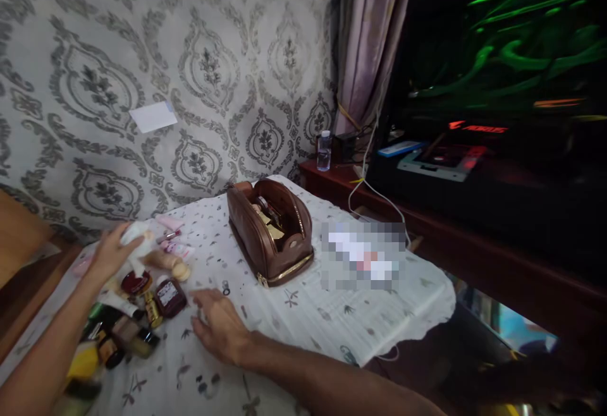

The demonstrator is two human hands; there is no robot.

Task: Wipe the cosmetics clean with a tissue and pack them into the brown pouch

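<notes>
My left hand [114,251] is closed around a white tube [134,234] above a cluster of cosmetics bottles and jars [137,315] at the left of the cloth-covered table [303,315]. A dark red bottle with a label [169,296] lies in that cluster. Flat on the cloth just right of the bottles rests my right hand [219,326], fingers spread, holding nothing. An open brown leather toiletry bag [270,232] stands in the middle of the table with gold-coloured items inside.
Pink items [171,239] lie near the wall. A dark wooden shelf [474,239] at the right carries a small clear bottle [324,150], cables and a dark screen with green light. Patterned wallpaper and a curtain [370,43] stand behind. The cloth's edge drops off at the right.
</notes>
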